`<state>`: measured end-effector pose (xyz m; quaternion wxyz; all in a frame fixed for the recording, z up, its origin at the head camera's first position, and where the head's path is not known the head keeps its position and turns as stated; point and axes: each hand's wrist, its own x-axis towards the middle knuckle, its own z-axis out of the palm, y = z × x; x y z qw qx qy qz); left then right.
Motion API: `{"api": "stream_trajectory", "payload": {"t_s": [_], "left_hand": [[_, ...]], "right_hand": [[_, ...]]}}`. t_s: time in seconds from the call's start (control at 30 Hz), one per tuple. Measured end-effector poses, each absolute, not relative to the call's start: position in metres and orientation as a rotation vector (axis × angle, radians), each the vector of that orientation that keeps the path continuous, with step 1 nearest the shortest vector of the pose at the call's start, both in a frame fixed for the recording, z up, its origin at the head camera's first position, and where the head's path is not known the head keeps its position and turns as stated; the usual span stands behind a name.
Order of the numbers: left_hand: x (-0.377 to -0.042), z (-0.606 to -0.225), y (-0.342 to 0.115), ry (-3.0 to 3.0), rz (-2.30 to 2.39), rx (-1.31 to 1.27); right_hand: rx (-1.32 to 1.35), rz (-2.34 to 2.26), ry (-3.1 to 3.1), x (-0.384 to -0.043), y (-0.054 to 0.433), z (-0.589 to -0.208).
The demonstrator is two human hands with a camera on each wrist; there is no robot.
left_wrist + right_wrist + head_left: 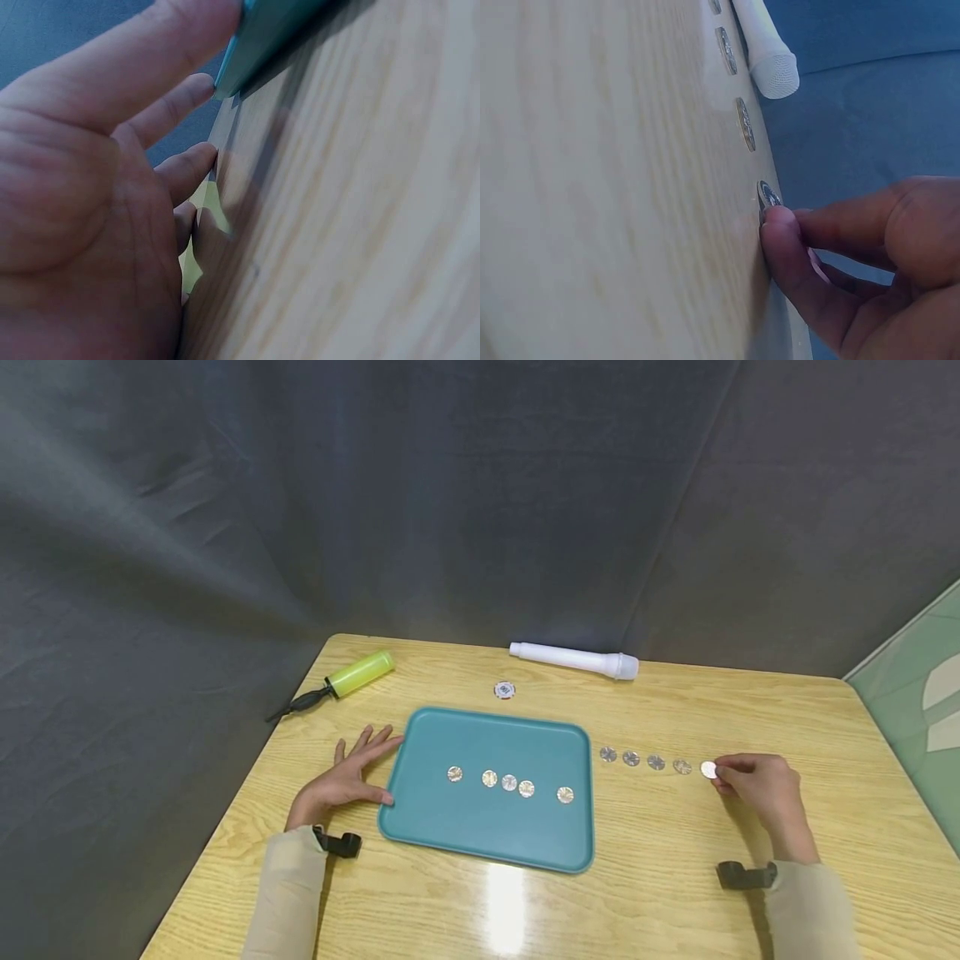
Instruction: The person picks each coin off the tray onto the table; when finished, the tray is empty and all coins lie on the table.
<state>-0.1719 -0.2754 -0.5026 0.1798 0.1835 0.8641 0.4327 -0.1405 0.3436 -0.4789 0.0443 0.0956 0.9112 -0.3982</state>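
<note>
My right hand (761, 789) pinches a shiny coin (708, 769) between thumb and fingers, at the right end of a row of coins on the table. In the right wrist view that coin (768, 194) is tilted close over the wood, with the fingertips hiding its lower part. The neighbouring coin (682, 767) lies flat just to its left. At the left side of a teal tray (480, 835), my left hand (348, 781) has its fingers spread, thumb and index fingertips right at the rim. Several coins lie inside the tray, among them a middle coin (509, 782).
A white microphone (566, 657) lies along the table's back edge. Behind the tray is a poker chip (505, 690). A yellow-green hand pump (360, 675) with a black end sits at the back left. Dark cloth (480, 510) hangs behind the table.
</note>
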Motion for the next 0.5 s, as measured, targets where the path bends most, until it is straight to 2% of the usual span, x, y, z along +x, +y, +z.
{"api": "stream_trajectory", "payload": {"t_s": [0.5], "left_hand": [[-0.1704, -0.5008, -0.2745, 2.451, 1.212, 0.544]], "right_hand": [[0.272, -1.161, 2.836, -0.1396, 0.3418, -0.4784]]}}
